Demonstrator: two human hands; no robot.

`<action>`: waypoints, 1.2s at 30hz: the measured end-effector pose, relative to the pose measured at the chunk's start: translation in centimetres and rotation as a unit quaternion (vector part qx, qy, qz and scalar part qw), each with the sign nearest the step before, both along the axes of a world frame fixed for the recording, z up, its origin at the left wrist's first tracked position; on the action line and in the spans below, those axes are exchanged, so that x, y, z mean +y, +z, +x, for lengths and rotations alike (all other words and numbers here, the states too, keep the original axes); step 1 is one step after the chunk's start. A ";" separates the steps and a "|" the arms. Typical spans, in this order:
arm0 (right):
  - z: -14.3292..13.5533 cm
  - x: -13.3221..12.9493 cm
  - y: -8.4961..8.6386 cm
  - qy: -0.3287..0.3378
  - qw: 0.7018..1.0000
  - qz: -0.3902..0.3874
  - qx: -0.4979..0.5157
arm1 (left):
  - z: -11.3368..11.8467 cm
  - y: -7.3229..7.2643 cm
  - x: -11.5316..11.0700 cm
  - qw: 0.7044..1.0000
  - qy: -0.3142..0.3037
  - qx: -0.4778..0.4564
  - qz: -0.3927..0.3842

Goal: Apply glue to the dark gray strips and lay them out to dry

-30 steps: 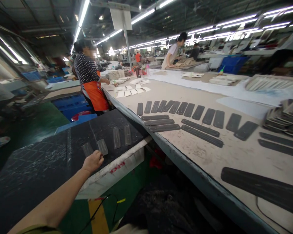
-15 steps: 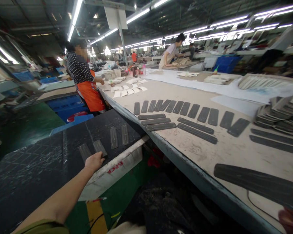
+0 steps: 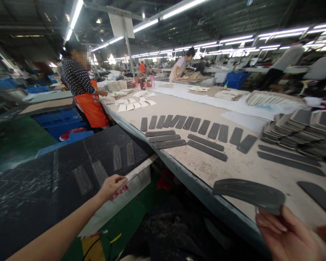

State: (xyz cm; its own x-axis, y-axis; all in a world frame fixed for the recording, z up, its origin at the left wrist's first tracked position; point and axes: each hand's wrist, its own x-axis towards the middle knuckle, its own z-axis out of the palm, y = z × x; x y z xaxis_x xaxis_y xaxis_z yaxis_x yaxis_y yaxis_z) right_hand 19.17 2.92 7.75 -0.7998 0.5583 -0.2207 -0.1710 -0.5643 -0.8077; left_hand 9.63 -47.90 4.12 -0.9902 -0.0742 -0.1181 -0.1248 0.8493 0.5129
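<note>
Between thumb and fingers my right hand (image 3: 284,230) grips a long dark grey panel (image 3: 247,195) by its right end. The panel has a rounded edge and is held over the near edge of the table. My left hand (image 3: 112,186) is at the edge of the black-covered surface (image 3: 29,203), fingers drawn together, with nothing visible between them. Just beyond it lies a short dark grey panel (image 3: 99,171), its lower end hidden by the hand. Similar panels lie nearby: one to the left (image 3: 83,180) and two to the right, including this panel (image 3: 117,158).
On the beige table (image 3: 179,165), several dark panels lie in a curved row (image 3: 203,127), with long strips (image 3: 206,150) before them. A stack of grey pieces (image 3: 301,134) stands right. A co-worker in an orange apron (image 3: 91,108) stands by white pieces (image 3: 134,105).
My right hand has come into fuller view, holding the long panel up. My left hand has moved off the short panel toward the surface's edge. The view has turned slightly right.
</note>
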 end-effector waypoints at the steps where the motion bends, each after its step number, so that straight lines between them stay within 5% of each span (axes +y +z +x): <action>1: -0.6 -1.1 0.4 0.018 0.999 -0.035 0.014 | 0.7 0.3 2.9 0.993 -0.056 -0.074 0.080; 4: -2.3 -5.0 1.5 0.059 0.994 -0.082 0.047 | 2.9 1.1 11.3 0.919 -0.234 -0.180 0.262; 5: -2.8 -6.4 1.7 0.073 0.992 -0.083 0.055 | 3.4 1.3 13.6 0.896 -0.249 -0.192 0.313; 8: -4.1 -10.3 2.1 0.105 0.990 -0.077 0.062 | 4.3 2.4 18.3 0.850 -0.199 -0.208 0.442; 11: -4.6 -13.0 1.8 0.135 0.987 -0.077 0.042 | 4.1 3.7 20.0 0.816 -0.114 -0.196 0.532; 16: -4.5 -15.4 0.5 0.191 0.981 -0.032 0.031 | 3.8 4.6 19.6 0.766 0.003 -0.199 0.612; 22: -4.5 -17.4 -2.2 0.236 0.970 0.062 -0.015 | 4.3 3.4 18.7 0.741 0.087 -0.167 0.644; 27: -4.5 -18.8 -2.7 0.277 0.955 0.097 -0.048 | 4.2 2.6 18.1 0.729 0.137 -0.140 0.656; 32: -4.5 -18.6 -3.1 0.354 0.926 0.118 -0.064 | 3.0 2.4 15.5 0.769 0.111 -0.102 0.622; 36: -4.0 -16.4 -5.2 0.348 0.927 0.112 -0.087 | -1.1 3.6 10.7 0.834 0.086 -0.067 0.542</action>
